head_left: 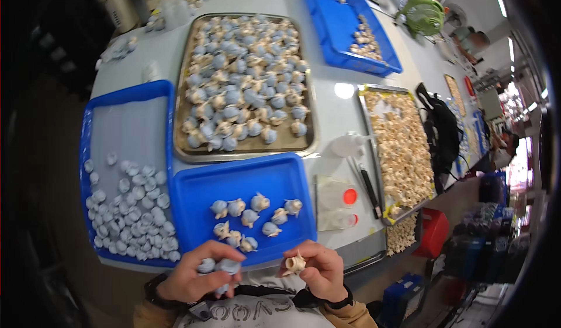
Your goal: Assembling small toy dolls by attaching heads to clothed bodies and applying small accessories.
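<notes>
Ten or so two-tone pieces [249, 218], cream with grey-blue, scattered singly and in small clusters in the shallow blue tray [245, 179], from which all places are given. Left hand [193, 276]: at the tray's near edge, fingers curled round a few grey-blue cups [228, 266], exact count partly hidden. Right hand [321, 271]: off the tray's near right corner, thumb and fingers narrowed on one hollow cream part [295, 264], its round opening in sight; cups and part apart, not yet joined. Judged done: the tray's own pieces, plus a far larger crowded lot of similar pieces [234, 94] in the wide metal tray [251, 148] directly beyond. Judged left: a heap of loose cups [137, 223] in the blue bin [170, 123] just beside, on the left; many loose cream parts [403, 147] in the narrow metal tray [374, 164] well to the right. Overall, work seems well advanced, with plenty of stock to go. Edges: raised rims all round the shallow tray; bin wall close on its left, metal rim close behind. Open room: blue floor along its far side and near right; to its right, a strip of pale surface [327, 167], partly taken by a white bottle [346, 146], red-capped containers [336, 196] and a black-handled tool [369, 191].
</notes>
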`<action>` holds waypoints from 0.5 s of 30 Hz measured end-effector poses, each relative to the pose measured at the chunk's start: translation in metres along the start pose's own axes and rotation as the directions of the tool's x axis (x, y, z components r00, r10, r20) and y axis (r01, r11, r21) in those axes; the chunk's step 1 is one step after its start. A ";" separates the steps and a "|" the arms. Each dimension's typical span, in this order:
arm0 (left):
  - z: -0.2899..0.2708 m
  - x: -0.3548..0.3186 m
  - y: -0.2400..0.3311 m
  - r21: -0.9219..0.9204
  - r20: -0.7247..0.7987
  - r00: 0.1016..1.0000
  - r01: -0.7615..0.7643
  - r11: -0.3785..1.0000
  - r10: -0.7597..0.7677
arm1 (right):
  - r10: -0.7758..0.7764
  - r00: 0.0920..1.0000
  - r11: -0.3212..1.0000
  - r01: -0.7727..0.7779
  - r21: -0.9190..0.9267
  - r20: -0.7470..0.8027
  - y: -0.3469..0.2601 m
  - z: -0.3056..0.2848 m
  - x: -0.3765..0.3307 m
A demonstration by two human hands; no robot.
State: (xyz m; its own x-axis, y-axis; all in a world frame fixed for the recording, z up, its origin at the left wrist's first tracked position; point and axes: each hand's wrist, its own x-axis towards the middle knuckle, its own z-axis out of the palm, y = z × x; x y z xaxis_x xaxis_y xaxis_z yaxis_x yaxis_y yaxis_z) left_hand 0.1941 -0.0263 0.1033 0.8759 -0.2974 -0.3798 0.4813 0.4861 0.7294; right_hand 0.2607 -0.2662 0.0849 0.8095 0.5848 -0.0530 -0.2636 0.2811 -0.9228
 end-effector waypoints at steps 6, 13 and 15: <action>-0.002 0.000 -0.009 -0.001 0.035 0.999 0.004 1.000 -0.003 | -0.033 0.997 0.912 0.060 -0.407 0.074 0.000 0.025 0.016; -0.001 0.007 -0.016 -0.022 0.089 0.992 0.091 0.996 -0.089 | -0.216 0.971 0.740 0.233 -0.632 0.104 -0.003 0.039 0.018; -0.002 0.007 -0.017 0.012 0.105 0.988 0.112 0.994 -0.113 | -0.226 0.969 0.731 0.238 -0.639 0.102 -0.002 0.040 0.018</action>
State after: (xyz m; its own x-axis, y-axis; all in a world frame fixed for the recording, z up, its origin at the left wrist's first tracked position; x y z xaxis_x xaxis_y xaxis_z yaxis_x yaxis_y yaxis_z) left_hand 0.1927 -0.0351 0.0872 0.8079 -0.4350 -0.3976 0.5760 0.4400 0.6889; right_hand 0.2547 -0.2260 0.1014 0.7900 0.5810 0.1960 0.3352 -0.1416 -0.9314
